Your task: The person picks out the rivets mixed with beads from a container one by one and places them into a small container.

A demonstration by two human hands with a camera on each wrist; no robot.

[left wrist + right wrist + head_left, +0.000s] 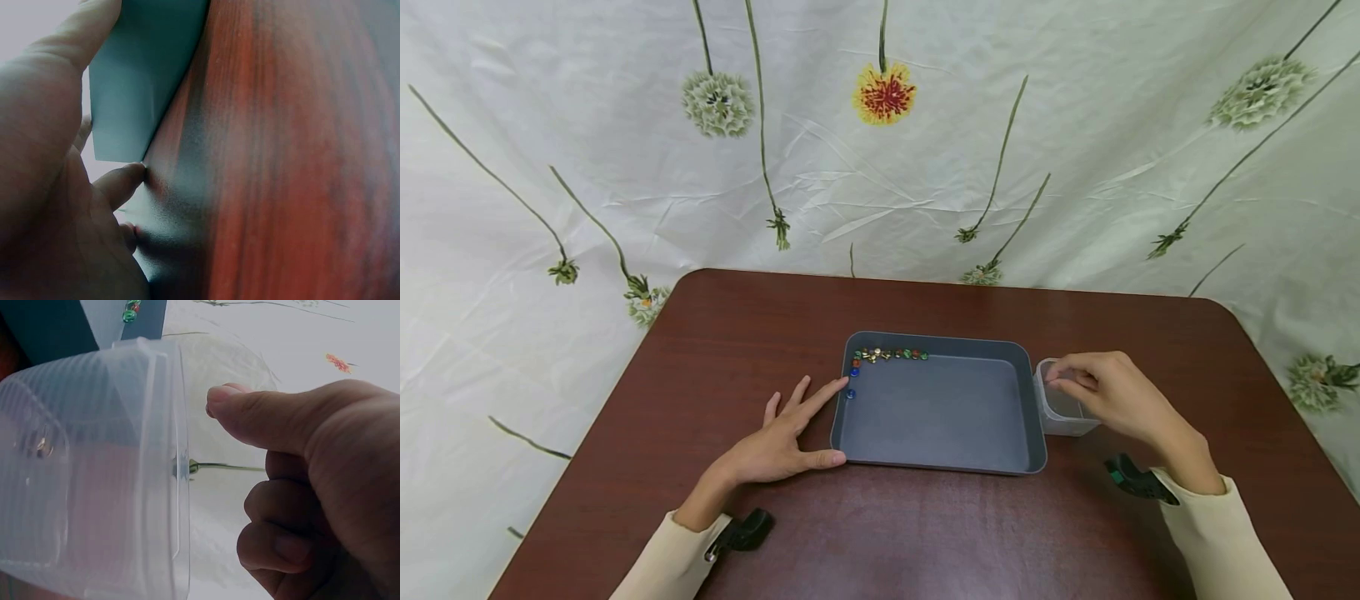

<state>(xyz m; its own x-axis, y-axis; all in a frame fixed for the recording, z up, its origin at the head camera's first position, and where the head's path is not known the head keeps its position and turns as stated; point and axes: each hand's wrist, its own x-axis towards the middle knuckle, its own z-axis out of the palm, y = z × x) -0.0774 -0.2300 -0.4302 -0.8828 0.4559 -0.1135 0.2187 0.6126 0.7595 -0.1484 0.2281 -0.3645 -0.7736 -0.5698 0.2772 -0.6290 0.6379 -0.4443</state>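
Note:
My left hand [778,442] is spread at the left end of a dark grey tray [940,417], index fingertip at its left rim and thumb by its near left corner. Inside the tray, small shiny beads [891,354] in gold, green and red line the far edge; blue beads [854,372] continue down the left side. Over a clear plastic box [1067,427] my right hand [1112,392] pinches thumb and forefinger together, other fingers curled. A tiny brown bead [209,412] peeps out at the thumb tip, mostly hidden. Gold beads [44,447] show through the box wall.
The box stands against the tray's right side. Both are on a dark red-brown wooden table [760,333] with rounded far corners. Behind it hangs a white cloth [850,192] printed with flowers. Dark wrist devices [745,531] sit at both cuffs.

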